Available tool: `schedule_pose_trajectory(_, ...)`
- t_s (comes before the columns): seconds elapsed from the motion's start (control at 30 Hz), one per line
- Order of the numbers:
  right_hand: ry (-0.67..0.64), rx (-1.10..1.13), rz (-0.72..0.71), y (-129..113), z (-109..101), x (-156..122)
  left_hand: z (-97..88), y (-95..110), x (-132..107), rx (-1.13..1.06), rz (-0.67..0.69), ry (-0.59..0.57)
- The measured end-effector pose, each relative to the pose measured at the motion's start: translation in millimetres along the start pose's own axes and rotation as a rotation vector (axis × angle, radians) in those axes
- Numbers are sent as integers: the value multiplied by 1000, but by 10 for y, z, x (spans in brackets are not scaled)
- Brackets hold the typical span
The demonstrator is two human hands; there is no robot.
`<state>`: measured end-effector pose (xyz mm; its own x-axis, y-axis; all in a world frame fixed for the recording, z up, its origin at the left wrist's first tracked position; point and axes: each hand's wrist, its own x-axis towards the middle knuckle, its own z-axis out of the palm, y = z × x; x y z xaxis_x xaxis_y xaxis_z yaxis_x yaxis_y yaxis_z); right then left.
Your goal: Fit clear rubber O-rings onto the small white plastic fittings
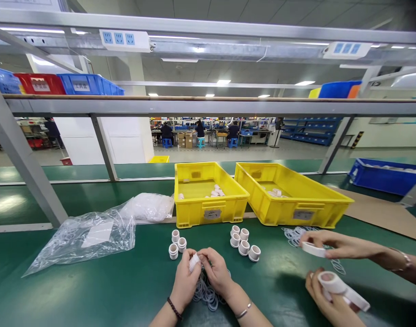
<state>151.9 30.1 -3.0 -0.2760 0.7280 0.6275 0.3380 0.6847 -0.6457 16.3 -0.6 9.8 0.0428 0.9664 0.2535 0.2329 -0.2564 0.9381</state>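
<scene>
My left hand (185, 278) is closed around a white ribbed plastic fitting (193, 262). My right hand (215, 272) meets it from the other side, thumb and fingers pinched at the fitting's end; whatever lies in that pinch is hidden. Under both hands is a pile of thin pale rubber rings (208, 294), partly covered by them. Three short white collars (173, 251) stand just beyond my left hand. Several more white collars (244, 247) are grouped farther to the right.
Two yellow bins (211, 215) (296, 213) with white parts stand behind. Clear plastic bags (92, 238) lie left. At right, a co-worker's hands (325, 240) (327, 295) hold white parts near more rings (294, 234). A blue bin (381, 177) and cardboard (381, 206) lie beyond.
</scene>
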Motion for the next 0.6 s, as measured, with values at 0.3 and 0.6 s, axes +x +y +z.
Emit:
schedule_pose_trajectory(0.3, 20, 12, -19, -27, -42, 16, -10, 13, 10, -28, 15, -23)
schedule_pose_trajectory(0.6, 8, 53, 39, -30, -51, 30, -22, 34, 16, -40, 46, -54)
